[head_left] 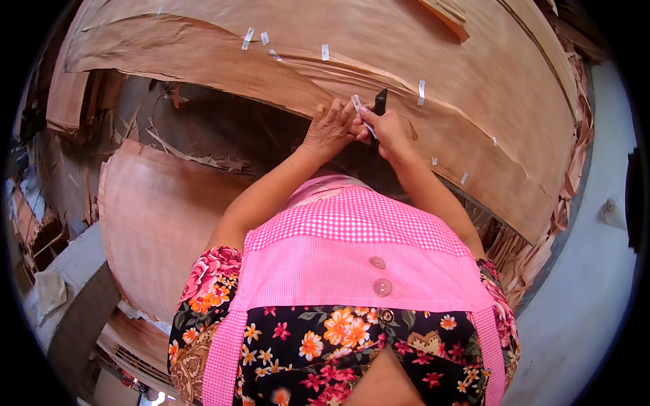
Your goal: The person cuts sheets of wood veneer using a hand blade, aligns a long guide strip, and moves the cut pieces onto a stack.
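Observation:
A large tan wood veneer sheet (pixel 487 84) spreads before me, with several short white tape pieces (pixel 325 52) stuck along its uneven seams. At its near edge my left hand (pixel 330 128) has bent fingers on top and the thumb low by the edge, closed on the veneer. Just beside it, my right hand (pixel 391 133) is closed round a slim black tool (pixel 380 101), whose exact kind I cannot tell. Thumb and fingers of that hand also pinch a white tape strip (pixel 357 103), slanting between the two hands. The strip's lower end is partly hidden.
Another veneer stack (pixel 156 216) lies near on the left, beyond a dark gap holding torn scraps (pixel 196 157). Shredded veneer strips (pixel 565 196) hang along the right edge, beside a pale grey floor (pixel 575 304). A loose veneer piece (pixel 447 17) rests at the far side.

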`<state>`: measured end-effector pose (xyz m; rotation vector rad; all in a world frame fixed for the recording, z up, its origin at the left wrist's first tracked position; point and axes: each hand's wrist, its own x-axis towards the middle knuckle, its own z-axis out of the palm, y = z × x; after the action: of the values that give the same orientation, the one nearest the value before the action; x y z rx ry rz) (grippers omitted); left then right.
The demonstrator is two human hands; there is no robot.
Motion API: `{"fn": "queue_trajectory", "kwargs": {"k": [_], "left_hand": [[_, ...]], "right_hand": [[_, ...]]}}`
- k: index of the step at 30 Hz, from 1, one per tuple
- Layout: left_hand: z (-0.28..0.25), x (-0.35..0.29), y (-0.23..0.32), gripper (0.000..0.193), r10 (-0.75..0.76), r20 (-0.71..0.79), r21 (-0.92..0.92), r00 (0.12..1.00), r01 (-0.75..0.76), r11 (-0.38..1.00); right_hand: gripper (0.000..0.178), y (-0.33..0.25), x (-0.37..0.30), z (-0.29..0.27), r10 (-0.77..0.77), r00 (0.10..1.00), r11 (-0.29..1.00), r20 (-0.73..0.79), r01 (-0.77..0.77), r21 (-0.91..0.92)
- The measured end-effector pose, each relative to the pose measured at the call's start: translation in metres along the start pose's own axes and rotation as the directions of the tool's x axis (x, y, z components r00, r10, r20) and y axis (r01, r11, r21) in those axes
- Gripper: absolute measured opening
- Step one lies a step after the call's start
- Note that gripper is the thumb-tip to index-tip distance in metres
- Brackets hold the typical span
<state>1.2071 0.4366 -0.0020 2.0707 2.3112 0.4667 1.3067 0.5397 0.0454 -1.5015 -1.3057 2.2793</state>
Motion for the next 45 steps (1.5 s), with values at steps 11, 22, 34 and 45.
{"fn": "queue_trajectory", "kwargs": {"k": [11,22,34,45], "left_hand": [[-0.012,-0.005,-0.021,0.063,0.201,-0.024,-0.168,0.979,-0.202,0.965],[-0.005,-0.009,-0.011,0.079,0.153,0.029,0.046,0.988,-0.154,0.987],[-0.053,-0.109,-0.295,0.044,-0.982,-0.183,-0.832,-0.052,0.540,0.126],[-0.095,-0.113,-0.425,0.019,-0.947,0.197,-0.963,0.254,0.233,-0.138]], "right_hand": [[0.012,0.023,0.013,-0.006,-0.036,0.993,0.999,-0.112,0.037,0.004],[0.019,-0.057,0.004,-0.026,-0.137,0.990,0.343,0.023,0.069,-0.937],[0.023,-0.057,0.010,0.121,0.008,0.941,0.817,0.339,0.189,-0.545],[0.010,-0.070,0.111,0.365,-0.024,0.935,0.778,0.353,0.239,-0.581]]}}
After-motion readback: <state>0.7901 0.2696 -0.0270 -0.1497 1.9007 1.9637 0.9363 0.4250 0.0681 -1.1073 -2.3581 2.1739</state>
